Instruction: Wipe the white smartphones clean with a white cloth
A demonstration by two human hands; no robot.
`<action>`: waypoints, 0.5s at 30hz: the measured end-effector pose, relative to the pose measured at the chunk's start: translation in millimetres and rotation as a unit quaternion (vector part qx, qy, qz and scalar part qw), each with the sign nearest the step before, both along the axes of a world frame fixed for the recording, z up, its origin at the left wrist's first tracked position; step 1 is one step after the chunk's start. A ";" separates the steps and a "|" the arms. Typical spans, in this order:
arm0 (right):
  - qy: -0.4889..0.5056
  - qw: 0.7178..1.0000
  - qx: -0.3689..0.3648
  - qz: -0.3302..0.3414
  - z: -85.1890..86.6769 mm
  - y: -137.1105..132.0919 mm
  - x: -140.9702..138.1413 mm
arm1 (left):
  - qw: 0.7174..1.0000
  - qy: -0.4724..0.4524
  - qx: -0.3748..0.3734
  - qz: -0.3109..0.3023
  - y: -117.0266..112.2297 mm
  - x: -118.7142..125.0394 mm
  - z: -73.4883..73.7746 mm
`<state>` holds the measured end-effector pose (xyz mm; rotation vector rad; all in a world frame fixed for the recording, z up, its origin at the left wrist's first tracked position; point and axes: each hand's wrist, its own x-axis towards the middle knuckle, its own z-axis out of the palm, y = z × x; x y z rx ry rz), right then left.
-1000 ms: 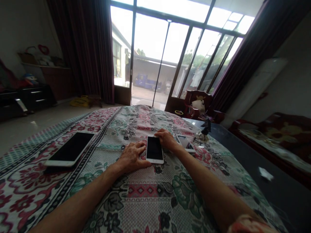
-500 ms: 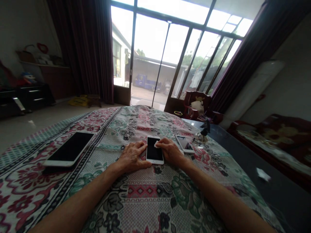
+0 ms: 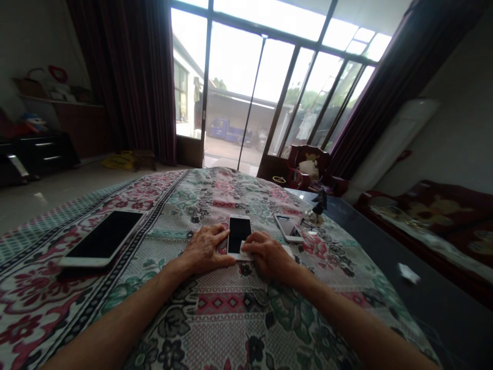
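Observation:
A white smartphone [image 3: 239,229] with a dark screen lies face up on the flowered tablecloth. My left hand [image 3: 204,248] holds its lower left side, fingers at the left edge and thumb at the bottom corner. Between the closed fingers of my right hand [image 3: 268,254] is a small white wad of tissue [image 3: 243,247], pressed on the lower part of the screen. Beyond my right hand lies a second white phone [image 3: 288,228]. Something white and flat [image 3: 287,250] shows partly beside that hand; I cannot make out what it is.
On the left a large white tablet [image 3: 103,237] rests on something dark. A small dark figurine [image 3: 319,204] with a clear base stands at the right. The tablecloth [image 3: 223,329] covers a round-edged table. A crumpled white paper [image 3: 409,273] lies on a dark surface to the right.
My right hand has moved down the phone with the tissue, from the upper right of the screen to its lower end. My left hand keeps its place at the phone's edge.

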<state>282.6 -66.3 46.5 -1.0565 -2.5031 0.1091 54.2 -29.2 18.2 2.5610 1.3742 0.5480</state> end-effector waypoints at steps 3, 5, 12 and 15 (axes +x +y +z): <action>0.007 0.998 0.016 -0.054 -2.7 38.1 -0.9 | 1.000 -0.002 0.003 0.000 1.2 -0.2 -2.1; -0.008 0.997 0.014 -0.080 -3.4 63.3 -4.1 | 1.000 -0.006 0.005 -0.001 2.3 -0.5 -3.5; -0.029 0.986 0.002 -0.165 -3.2 105.6 -24.4 | 1.000 0.000 0.010 -0.008 2.6 -1.1 -2.9; -0.037 0.986 0.016 -0.160 -5.2 95.9 -28.1 | 1.000 0.000 0.010 -0.008 2.2 -1.4 -2.4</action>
